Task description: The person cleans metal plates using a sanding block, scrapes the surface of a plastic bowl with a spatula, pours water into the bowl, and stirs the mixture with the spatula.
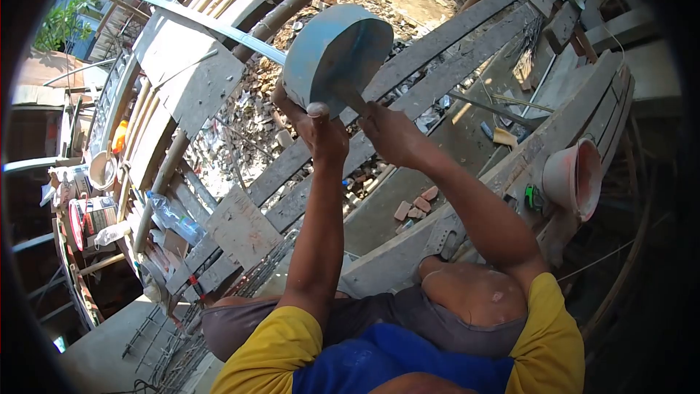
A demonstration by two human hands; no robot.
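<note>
A blue round bucket-like container (302,62) is tilted in front of me, its dark hollow turned to the right. My left hand (324,142) is closed at its lower edge. A rounded knob (319,110) shows at the top of that hand; I cannot tell if it is a handle end. My right hand (390,131) is closed around a narrow flat handle (351,96) that reaches into the hollow. What sits at its far end is hidden in shadow. Both hands are held up above wooden planks (430,113).
Rubble (251,113) lies beyond the planks. A pale bucket (558,182) and a green tape measure (534,197) are at the right. Broken bricks (417,206) lie below my right arm. Plastic bottles (179,219), paint buckets (95,215) and steel rods (171,350) are at the left.
</note>
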